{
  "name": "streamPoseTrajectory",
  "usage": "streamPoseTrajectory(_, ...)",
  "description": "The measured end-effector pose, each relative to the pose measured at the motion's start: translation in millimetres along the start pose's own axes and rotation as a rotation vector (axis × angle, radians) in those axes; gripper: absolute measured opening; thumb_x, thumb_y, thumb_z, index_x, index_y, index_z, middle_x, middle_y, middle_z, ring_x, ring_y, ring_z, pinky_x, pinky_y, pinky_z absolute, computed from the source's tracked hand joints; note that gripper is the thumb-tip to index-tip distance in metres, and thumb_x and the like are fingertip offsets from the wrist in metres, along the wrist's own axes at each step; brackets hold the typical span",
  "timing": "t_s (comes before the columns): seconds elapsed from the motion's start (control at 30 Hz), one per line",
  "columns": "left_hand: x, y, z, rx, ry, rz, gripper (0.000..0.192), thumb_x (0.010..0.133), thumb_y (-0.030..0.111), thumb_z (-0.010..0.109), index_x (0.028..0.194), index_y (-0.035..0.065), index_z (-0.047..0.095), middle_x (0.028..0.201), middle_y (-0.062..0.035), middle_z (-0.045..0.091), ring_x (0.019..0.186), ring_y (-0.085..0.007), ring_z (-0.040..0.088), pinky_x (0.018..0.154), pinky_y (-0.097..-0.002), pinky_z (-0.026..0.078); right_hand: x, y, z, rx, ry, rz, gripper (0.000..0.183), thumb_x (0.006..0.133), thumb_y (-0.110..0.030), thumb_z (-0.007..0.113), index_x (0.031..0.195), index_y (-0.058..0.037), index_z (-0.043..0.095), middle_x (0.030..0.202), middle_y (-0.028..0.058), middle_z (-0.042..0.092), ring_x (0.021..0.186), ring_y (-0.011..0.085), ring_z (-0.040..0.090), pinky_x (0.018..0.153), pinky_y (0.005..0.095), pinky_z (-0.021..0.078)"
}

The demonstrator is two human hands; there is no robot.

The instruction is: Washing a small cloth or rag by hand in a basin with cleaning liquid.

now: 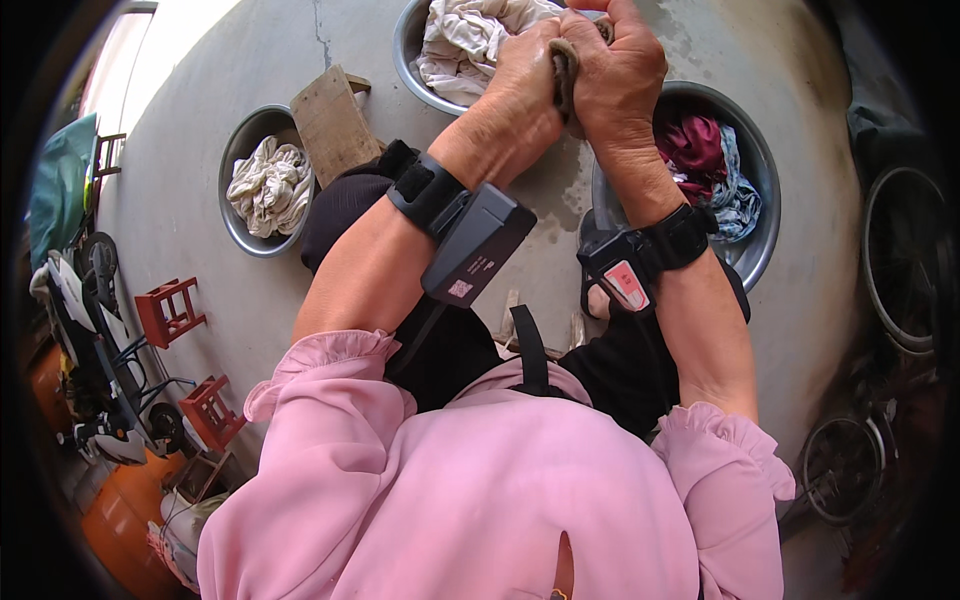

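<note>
Both hands meet at the top of the view, over the edge of a metal basin (409, 64) with white and cream cloths (461, 45) in it. My left hand (529, 71) and my right hand (619, 67) are closed side by side around a twisted brown-grey cloth (564, 75); a fold of it shows between them. Below my right forearm stands another metal basin (761, 172), holding a dark red cloth (694, 150) and a blue patterned cloth (737, 199). A smaller metal basin (229, 214) with a bunched cream cloth (270, 184) is at the left.
A small wooden stool (334, 124) stands beside the left basin. Wet patches mark the concrete floor (555, 187). Red stools (169, 311), a scooter (97, 322) and an orange container (131, 517) are at the far left; bicycle wheels (904, 255) show at the right.
</note>
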State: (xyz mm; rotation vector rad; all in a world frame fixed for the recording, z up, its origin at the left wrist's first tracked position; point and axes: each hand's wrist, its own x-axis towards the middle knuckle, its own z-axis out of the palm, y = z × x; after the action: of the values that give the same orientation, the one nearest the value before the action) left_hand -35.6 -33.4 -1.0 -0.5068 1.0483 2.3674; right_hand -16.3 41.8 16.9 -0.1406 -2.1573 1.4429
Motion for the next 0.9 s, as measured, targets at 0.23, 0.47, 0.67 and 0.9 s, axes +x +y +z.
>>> streamPoseTrajectory(0.23, -7.0, 6.6, 11.2, -0.022, -0.084, 0.125, 0.018, 0.087, 0.025, 0.048, 0.085, 0.0085, 0.055, 0.073, -0.0047, 0.057, 0.063, -0.0169, 0.057, 0.054, -0.0314, 0.048, -7.4, -1.1, -3.1, -0.022, 0.071, -0.199, 0.012, 0.081, -0.017, 0.063, 0.089, -0.0081, 0.062, 0.068, 0.0068, 0.060, 0.062, 0.0155, 0.059, 0.059, 0.0264, 0.0466)
streamPoseTrajectory(0.47, -16.6, -11.6, 35.5, 0.127, 0.140, 0.050, 0.023, 0.091, 0.027, 0.050, 0.100, 0.0077, 0.057, 0.092, -0.0019, 0.062, 0.076, -0.0139, 0.061, 0.070, -0.0290, 0.052, 24.7, 43.3, -28.1, 0.071, -0.036, 0.226, 0.020, 0.083, -0.021, 0.063, 0.093, -0.0036, 0.060, 0.074, 0.0006, 0.059, 0.064, 0.0063, 0.054, 0.058, 0.0218, 0.0457)
streamPoseTrajectory(0.67, -1.8, 8.8, 34.4, -0.026, 0.098, 0.226, 0.032, 0.090, 0.029, 0.052, 0.113, 0.0066, 0.054, 0.108, -0.0069, 0.060, 0.096, -0.0203, 0.060, 0.086, -0.0372, 0.049, 29.6, 49.9, -44.9, 0.697, -0.036, 0.683, 0.050, 0.082, -0.054, 0.055, 0.099, -0.0072, 0.058, 0.076, -0.0003, 0.058, 0.069, 0.0086, 0.056, 0.061, 0.0172, 0.0427)
streamPoseTrajectory(0.9, -0.3, 9.1, 28.7, 0.011, 0.076, 0.225, 0.026, 0.085, 0.020, 0.052, 0.108, 0.0065, 0.055, 0.103, -0.0074, 0.061, 0.096, -0.0205, 0.058, 0.085, -0.0357, 0.047, 26.2, 33.0, -51.1, 0.697, -0.246, 0.666, 0.028, 0.074, -0.014, 0.069, 0.095, -0.0011, 0.055, 0.085, 0.0060, 0.058, 0.078, 0.0120, 0.056, 0.071, 0.0238, 0.0466)
